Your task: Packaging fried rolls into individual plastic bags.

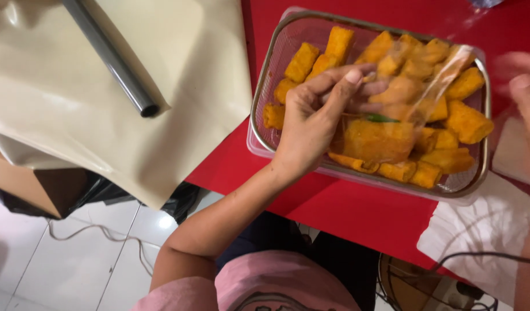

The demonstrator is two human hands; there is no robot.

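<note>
The left hand [311,124] pinched a clear plastic bag [391,115] of fried snacks above the mesh basket [265,86]; the blurred right hand's [527,103] fingers couldn't be read.

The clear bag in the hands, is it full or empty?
Partly full. The clear bag holds a few orange fried pieces and something green at its bottom, while its upper part is see-through and flat. The left hand holds it above the basket.

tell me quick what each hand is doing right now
Left hand: fingers pinched shut on the clear plastic bag over the fried pieces.
Right hand: blurred at the frame edge, grip cannot be told.
</note>
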